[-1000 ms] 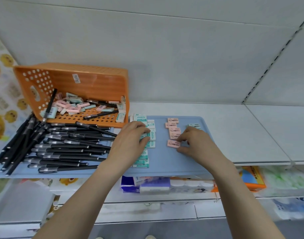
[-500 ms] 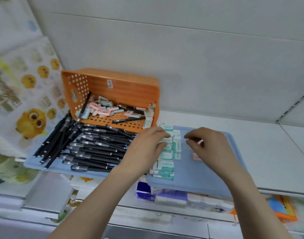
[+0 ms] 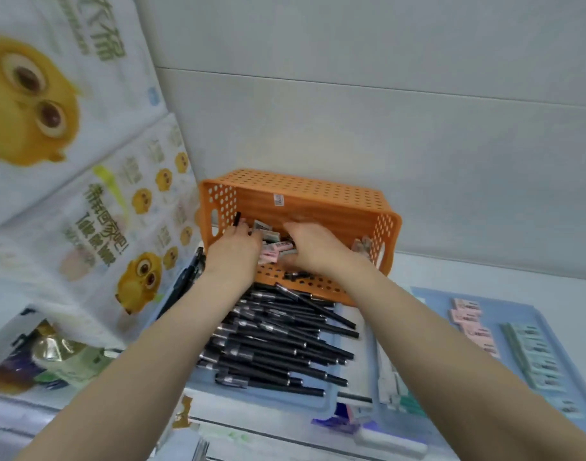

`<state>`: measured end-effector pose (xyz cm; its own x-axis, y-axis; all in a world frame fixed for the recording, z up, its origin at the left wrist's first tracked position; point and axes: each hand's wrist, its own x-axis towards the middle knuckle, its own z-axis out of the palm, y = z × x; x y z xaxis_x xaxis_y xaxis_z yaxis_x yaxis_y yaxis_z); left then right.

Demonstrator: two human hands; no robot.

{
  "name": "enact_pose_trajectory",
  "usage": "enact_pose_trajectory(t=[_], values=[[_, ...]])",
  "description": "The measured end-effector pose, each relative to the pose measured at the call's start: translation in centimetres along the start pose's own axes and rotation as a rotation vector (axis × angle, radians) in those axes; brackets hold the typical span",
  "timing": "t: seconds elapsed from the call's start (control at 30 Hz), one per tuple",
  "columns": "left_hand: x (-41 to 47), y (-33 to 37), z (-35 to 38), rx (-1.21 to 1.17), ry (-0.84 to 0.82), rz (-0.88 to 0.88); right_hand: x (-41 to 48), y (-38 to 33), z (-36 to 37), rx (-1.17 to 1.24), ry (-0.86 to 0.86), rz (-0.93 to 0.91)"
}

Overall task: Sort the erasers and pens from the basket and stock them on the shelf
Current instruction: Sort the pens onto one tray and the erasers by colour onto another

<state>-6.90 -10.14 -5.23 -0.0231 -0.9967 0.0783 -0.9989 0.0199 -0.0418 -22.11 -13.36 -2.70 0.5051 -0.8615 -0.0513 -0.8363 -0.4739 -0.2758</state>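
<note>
Bright, even, cool-white light from overhead, no source in frame. Shadows are soft and faint: a thin one under the black pens (image 3: 278, 341) nearer than the fingers (image 3: 243, 232), and a dull one inside the orange basket (image 3: 318, 201) around the fingertips. Only glare is a small sheen on the foil pouch (image 3: 58, 354), far left of the fingers. Motion blur all over. Left hand (image 3: 235, 252) and right hand (image 3: 313, 247) are smeared, finger outlines unreadable. Pink erasers (image 3: 474, 324) right of the fingers are soft, labels illegible. Wide-angle warp bends the tissue packs (image 3: 52, 128) at the left border.
</note>
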Motion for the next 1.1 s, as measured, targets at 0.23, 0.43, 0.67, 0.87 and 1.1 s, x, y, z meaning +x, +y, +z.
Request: enact_pose_trajectory(t=[0.23, 0.43, 0.67, 0.87, 1.1], values=[[2.1, 0.0, 0.6, 0.135, -0.03, 0.047, 3.7, 0.2, 1.9, 0.004, -0.126, -0.028], [3.1, -0.6, 0.8, 0.266, -0.091, 0.159, 3.7, -0.3, 2.2, -0.102, -0.001, -0.044], [2.6, -1.2, 1.0, 0.01, -0.059, 0.159, 3.2, 0.2, 3.0, -0.148, 0.138, -0.108], [2.4, -1.3, 1.2, -0.162, 0.005, 0.121, 3.2, 0.4, 3.8, -0.063, 0.128, -0.118], [1.8, -1.1, 1.8, -0.301, 0.019, 0.078, 2.8, -1.4, 3.6, -0.102, 0.122, -0.037]])
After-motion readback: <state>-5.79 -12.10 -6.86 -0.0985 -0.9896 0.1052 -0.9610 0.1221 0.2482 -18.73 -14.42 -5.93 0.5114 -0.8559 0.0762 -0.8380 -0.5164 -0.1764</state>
